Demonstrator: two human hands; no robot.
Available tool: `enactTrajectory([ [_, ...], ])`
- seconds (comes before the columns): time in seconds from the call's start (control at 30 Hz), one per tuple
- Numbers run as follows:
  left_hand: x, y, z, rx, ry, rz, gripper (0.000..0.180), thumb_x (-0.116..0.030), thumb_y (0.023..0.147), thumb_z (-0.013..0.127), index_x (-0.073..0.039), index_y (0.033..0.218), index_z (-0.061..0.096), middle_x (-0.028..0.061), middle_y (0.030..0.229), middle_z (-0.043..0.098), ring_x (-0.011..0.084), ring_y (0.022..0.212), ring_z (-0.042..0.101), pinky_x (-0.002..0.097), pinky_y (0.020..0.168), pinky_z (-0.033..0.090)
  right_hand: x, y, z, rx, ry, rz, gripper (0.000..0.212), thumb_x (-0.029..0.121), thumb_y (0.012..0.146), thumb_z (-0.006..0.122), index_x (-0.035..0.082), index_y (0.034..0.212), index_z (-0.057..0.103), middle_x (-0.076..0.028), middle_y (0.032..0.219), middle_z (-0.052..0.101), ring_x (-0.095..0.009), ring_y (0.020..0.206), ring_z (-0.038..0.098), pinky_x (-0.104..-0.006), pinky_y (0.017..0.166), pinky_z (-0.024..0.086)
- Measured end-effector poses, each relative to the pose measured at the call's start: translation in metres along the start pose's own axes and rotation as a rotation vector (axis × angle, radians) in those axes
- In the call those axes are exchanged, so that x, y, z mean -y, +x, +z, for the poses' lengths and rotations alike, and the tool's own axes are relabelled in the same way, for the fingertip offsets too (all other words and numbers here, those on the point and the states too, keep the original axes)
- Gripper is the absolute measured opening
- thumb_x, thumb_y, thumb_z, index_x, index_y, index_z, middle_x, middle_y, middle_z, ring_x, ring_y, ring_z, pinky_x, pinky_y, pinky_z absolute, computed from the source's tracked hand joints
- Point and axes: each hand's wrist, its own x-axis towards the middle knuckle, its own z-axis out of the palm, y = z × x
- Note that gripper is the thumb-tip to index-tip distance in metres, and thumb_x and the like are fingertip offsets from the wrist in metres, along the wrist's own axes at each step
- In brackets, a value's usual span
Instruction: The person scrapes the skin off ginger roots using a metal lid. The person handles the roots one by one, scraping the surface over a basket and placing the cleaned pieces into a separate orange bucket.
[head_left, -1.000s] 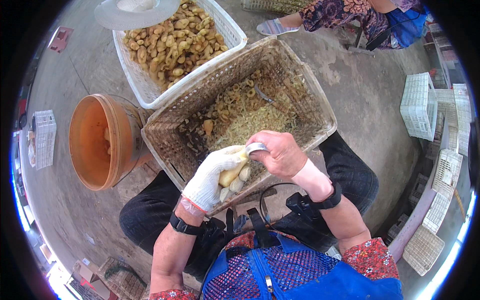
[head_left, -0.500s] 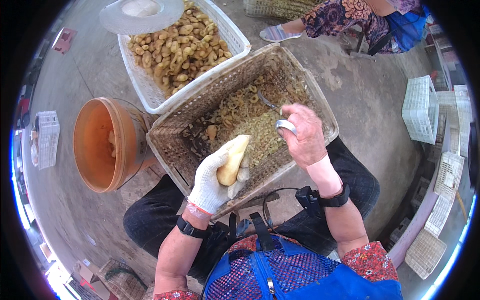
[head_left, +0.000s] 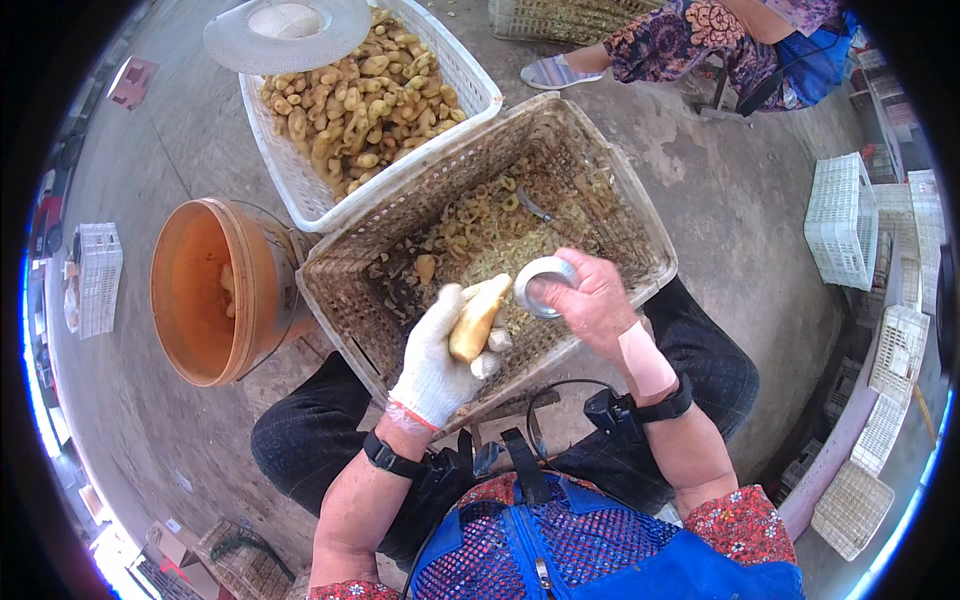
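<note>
My left hand (head_left: 440,365), in a white knit glove, is closed round a smooth, yellow-brown, root-like piece (head_left: 474,325), its paler tip pointing up and right. Close to that tip, my bare right hand (head_left: 592,305) grips a silver-grey ring-shaped tool (head_left: 546,287), thumb against its inner side. A small gap shows between ring and root. Both hands are over a dirty plastic crate (head_left: 350,240) between my knees. Pale shreds and ring-like scraps (head_left: 480,215) cover its bottom, and a curved grey strip (head_left: 532,204) lies among them.
Beyond stands a white crate (head_left: 285,165) heaped with knobby yellow-brown roots (head_left: 370,110), a pale brimmed hat (head_left: 285,28) on its corner. An orange bucket (head_left: 238,290) is at left. Another person's patterned trouser leg (head_left: 680,45) shows at top right. Several white crates (head_left: 840,225) line the right side.
My right hand has come nearer and turned, so the ring now faces up, close to the root's tip. The left hand, still holding the root, has shifted slightly to the right.
</note>
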Motion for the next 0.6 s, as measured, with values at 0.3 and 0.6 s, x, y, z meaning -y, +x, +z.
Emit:
enactTrajectory([
  [0.3, 0.014, 0.009, -0.013, -0.018, 0.189, 0.095, 0.037, -0.027, 0.096, 0.052, -0.005, 0.127, 0.052, 0.0090, 0.104, 0.061, 0.0202, 0.076, 0.058, 0.0316, 0.061, 0.051, -0.028, 0.016, 0.001, 0.052, -0.153, -0.030, 0.017, 0.011, 0.081, 0.069, 0.005, 0.097, 0.068, -0.008, 0.090, 0.069, -0.016, 0.081, 0.065, -0.0297, 0.075, 0.051],
  [0.6, 0.014, 0.009, -0.017, -0.144, 0.113, -0.044, 0.030, -0.029, 0.097, 0.050, -0.007, 0.116, 0.056, 0.0066, 0.093, 0.061, 0.0214, 0.067, 0.058, 0.0244, 0.044, 0.043, -0.025, 0.007, 0.004, 0.037, -0.137, -0.018, 0.017, 0.014, 0.084, 0.068, 0.004, 0.098, 0.067, -0.006, 0.090, 0.070, -0.013, 0.079, 0.062, -0.0290, 0.074, 0.050],
])
